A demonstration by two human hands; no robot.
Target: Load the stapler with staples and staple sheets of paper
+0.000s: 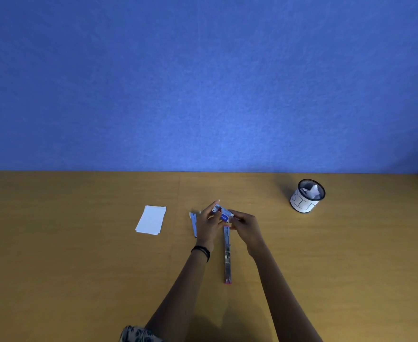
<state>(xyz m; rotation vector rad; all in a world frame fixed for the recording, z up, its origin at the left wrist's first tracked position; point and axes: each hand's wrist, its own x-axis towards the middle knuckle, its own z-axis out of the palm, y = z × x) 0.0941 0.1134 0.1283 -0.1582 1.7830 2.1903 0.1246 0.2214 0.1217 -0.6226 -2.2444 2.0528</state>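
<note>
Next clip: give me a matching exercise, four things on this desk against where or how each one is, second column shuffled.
1. paper stack
2. stapler
3. staple box
4. mesh cup

a. held by both hands
b. far right, crumpled paper inside
c. lying open between the forearms
d. flat on the desk, left of the hands

Pairs: 1-d, 2-c, 3-a, 4-b
</note>
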